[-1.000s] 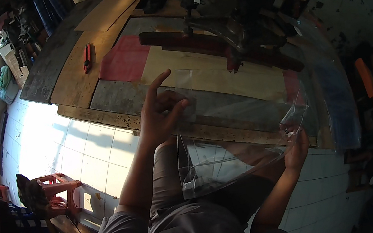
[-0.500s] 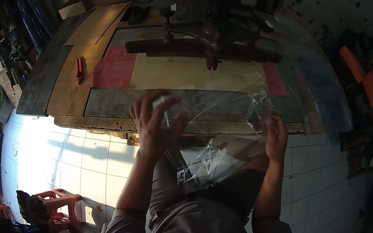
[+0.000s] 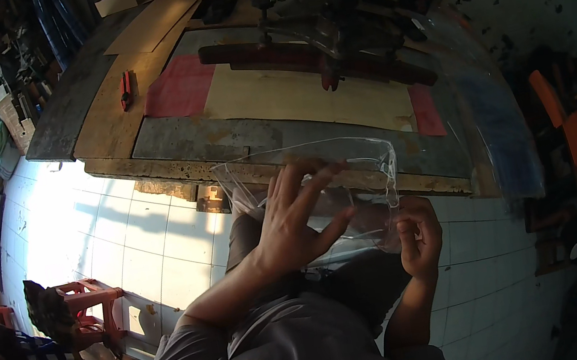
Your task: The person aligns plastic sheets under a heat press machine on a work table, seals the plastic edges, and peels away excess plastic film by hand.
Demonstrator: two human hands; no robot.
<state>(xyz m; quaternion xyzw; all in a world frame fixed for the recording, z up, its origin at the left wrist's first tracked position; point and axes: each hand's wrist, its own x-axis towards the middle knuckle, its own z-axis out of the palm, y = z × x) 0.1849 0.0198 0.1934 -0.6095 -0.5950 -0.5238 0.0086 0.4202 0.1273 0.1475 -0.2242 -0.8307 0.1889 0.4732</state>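
Observation:
A clear plastic bag or sheet (image 3: 344, 146) hangs in front of me, over the near edge of the workbench and above my lap. My right hand (image 3: 419, 233) pinches its right side, fingers curled closed around the film. Across the film's middle lies my left hand (image 3: 302, 216), its fingers spread and thumb held apart. Whether that palm presses on the plastic or only hovers over it is hard to tell. On the bench beyond, a pale yellow sheet (image 3: 274, 94) lies flat with pink pieces (image 3: 175, 88) at its ends, beneath a dark red press bar (image 3: 245, 56).
A red cutter (image 3: 126, 90) rests on the bench's left, near brown cardboard (image 3: 155, 23). Black machine parts (image 3: 332, 28) rise above the bar. Clear plastic film (image 3: 507, 120) drapes over the bench's right end. A red stool (image 3: 92, 308) stands on the tiled floor at left.
My left hand has moved right and down across the film, from a raised, curled pose to spread fingers. The plastic has come nearer to me. My right hand has dropped slightly, still pinching.

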